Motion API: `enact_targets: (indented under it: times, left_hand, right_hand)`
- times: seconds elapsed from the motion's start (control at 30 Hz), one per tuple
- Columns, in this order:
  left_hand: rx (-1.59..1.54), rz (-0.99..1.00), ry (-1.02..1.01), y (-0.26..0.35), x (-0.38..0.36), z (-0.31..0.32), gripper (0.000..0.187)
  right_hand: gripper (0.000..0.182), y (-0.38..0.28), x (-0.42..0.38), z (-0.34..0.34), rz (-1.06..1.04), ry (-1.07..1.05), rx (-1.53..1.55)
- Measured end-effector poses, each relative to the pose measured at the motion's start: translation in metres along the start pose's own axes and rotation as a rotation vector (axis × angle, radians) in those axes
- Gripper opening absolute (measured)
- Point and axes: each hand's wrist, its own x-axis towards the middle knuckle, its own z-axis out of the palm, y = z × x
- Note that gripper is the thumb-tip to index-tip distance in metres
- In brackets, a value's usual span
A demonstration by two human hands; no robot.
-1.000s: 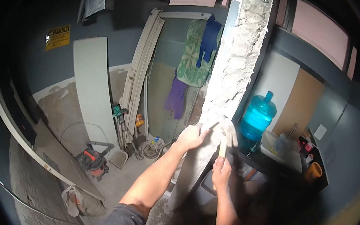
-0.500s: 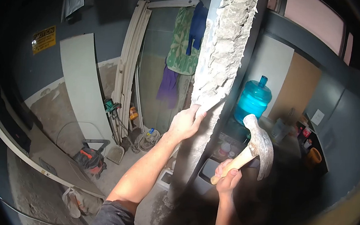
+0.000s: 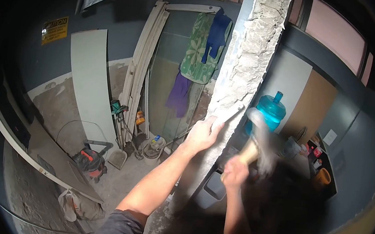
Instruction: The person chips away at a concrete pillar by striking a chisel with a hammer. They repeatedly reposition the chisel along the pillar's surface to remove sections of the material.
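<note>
My left hand (image 3: 203,134) is closed around a pale chisel (image 3: 230,112), held against the rough, chipped end face of a narrow wall (image 3: 253,56). The tip under my fingers is hidden, while the chisel's free end points up and right. My right hand (image 3: 236,171) grips the wooden handle of a claw hammer (image 3: 261,134). Motion smears the hammer's head, which is just right of the chisel's free end, with a small gap between them.
Behind the wall stands a blue water jug (image 3: 270,108) beside a cluttered counter. A grey bin (image 3: 212,191) is below. To the left are a bucket (image 3: 152,152), a dustpan (image 3: 117,159), a red-and-black vacuum (image 3: 90,162) and a leaning panel (image 3: 90,81).
The hammer has swung left and up towards the chisel's free end and is blurred now. The view has shifted, so the wall sits further right. My left hand still holds the chisel.
</note>
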Motion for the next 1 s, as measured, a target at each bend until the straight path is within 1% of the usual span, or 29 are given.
enact_targets:
  times: [0.07,0.1,0.13,0.2,0.23,0.27,0.33,0.37,0.4,0.43,0.47,0.53,0.57,0.6,0.67,0.7,0.73,0.77,0.8,0.83,0.87,0.93,0.97,1.0]
  left_hand:
    - [-0.025,0.006,-0.006,-0.001,0.001,0.001,0.037]
    - [0.001,0.013,-0.001,-0.002,-0.002,0.001,0.037]
    - [0.026,0.024,0.016,-0.003,0.000,0.001,0.037]
    - [0.018,0.020,0.021,-0.004,0.001,0.001,0.037]
    - [0.010,0.015,0.018,-0.003,0.001,0.000,0.037]
    - [0.009,0.014,0.017,-0.002,0.001,-0.001,0.037]
    - [-0.001,0.016,0.031,0.001,-0.001,0.000,0.037]
    - [0.001,-0.008,0.007,-0.002,-0.001,0.004,0.037]
    - [0.005,-0.031,-0.014,-0.004,-0.001,0.005,0.037]
    - [-0.015,-0.124,-0.111,-0.001,-0.002,0.001,0.037]
    - [-0.011,-0.117,-0.121,-0.004,-0.006,0.004,0.037]
    - [0.030,0.025,0.009,-0.015,-0.004,0.007,0.037]
    - [0.023,0.009,-0.009,-0.016,-0.004,0.006,0.038]
    - [0.020,0.004,-0.010,-0.016,-0.005,0.006,0.038]
    - [0.002,0.028,-0.001,-0.017,-0.006,0.007,0.038]
    - [0.014,0.060,0.034,-0.017,-0.007,0.007,0.037]
    - [0.019,0.096,0.065,-0.017,-0.006,0.008,0.036]
    - [0.006,0.033,0.021,-0.017,-0.006,0.007,0.034]
    - [0.029,0.039,0.030,-0.019,-0.005,0.009,0.033]
    - [0.027,-0.032,-0.020,-0.010,-0.005,0.004,0.033]
    - [0.035,-0.044,-0.039,-0.012,-0.005,0.006,0.034]
    - [-0.014,-0.043,-0.064,-0.013,-0.006,0.008,0.035]
    - [-0.017,-0.032,-0.073,-0.011,-0.007,0.012,0.035]
    - [-0.005,-0.025,-0.071,-0.011,-0.007,0.012,0.035]
  right_hand:
    - [0.043,-0.009,0.013,0.011,0.377,0.070,-0.014]
    - [0.041,-0.007,0.006,0.009,0.383,0.112,0.024]
    - [0.043,-0.026,0.001,0.012,0.416,0.124,0.103]
    - [0.048,-0.026,-0.011,0.009,0.136,0.098,0.158]
    - [0.053,-0.027,-0.012,0.014,-0.015,0.151,0.193]
    - [0.053,-0.029,-0.008,0.017,-0.145,0.157,0.235]
    - [0.052,-0.021,-0.007,0.020,-0.136,0.156,0.284]
    - [0.048,-0.001,-0.002,0.009,-0.092,0.045,0.127]
    - [0.047,0.019,0.002,0.002,0.204,0.037,-0.080]
    - [0.047,0.014,0.005,-0.001,0.242,0.051,-0.107]
    - [0.047,0.009,0.007,0.000,0.280,0.067,-0.129]
    - [0.051,-0.019,-0.007,0.003,0.255,0.139,0.032]
    - [0.056,-0.027,-0.010,0.004,0.161,0.107,0.149]
    - [0.061,-0.033,-0.013,0.005,0.003,0.105,0.200]
    - [0.065,-0.045,-0.005,0.009,-0.385,0.107,0.123]
    - [0.066,-0.034,-0.004,0.007,-0.510,0.067,0.198]
    - [0.066,-0.028,-0.002,0.010,-0.591,0.123,0.167]
    - [0.061,-0.019,0.004,0.013,-0.666,0.097,0.147]
    - [0.057,-0.012,0.007,0.014,-0.740,0.073,0.117]
    - [0.052,0.008,-0.002,0.011,-0.633,0.169,-0.162]
    - [0.047,0.029,-0.012,0.007,-0.510,0.264,-0.432]
    - [0.042,0.069,-0.018,-0.002,0.212,0.053,-0.065]
    - [0.046,0.052,-0.023,-0.003,0.209,0.130,-0.040]
    - [0.048,0.031,-0.030,-0.006,0.234,0.144,-0.023]
